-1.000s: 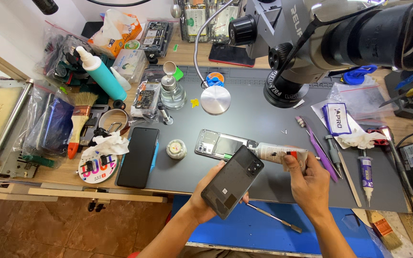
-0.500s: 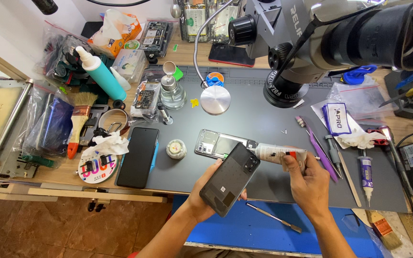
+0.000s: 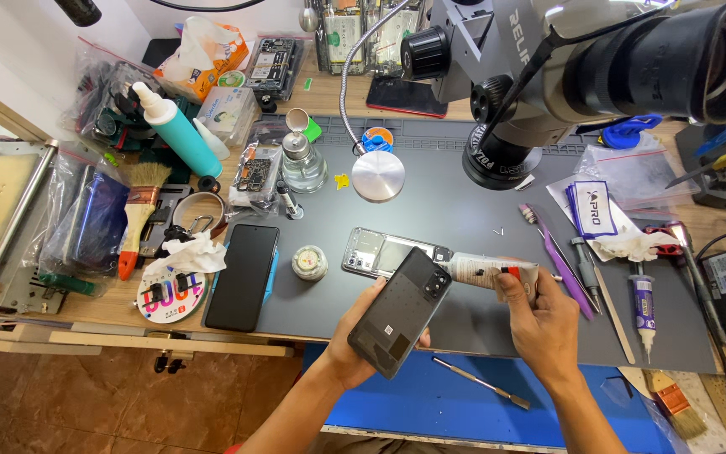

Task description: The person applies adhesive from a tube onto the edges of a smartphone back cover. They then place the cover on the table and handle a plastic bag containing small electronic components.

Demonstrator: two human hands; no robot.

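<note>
My left hand holds a dark phone back cover tilted up above the front edge of the grey work mat. My right hand grips a white glue tube, its nozzle pointing left and touching the cover's upper corner by the camera cutout. Behind the cover an opened phone body lies flat on the mat.
A black phone lies at the mat's left edge beside a small round pot. A microscope hangs over the back right. Tweezers, a purple pry tool and a syringe lie to the right. A metal spudger rests on the blue pad.
The cover and the tube have shifted only slightly; the tube's tip stays at the cover's upper corner.
</note>
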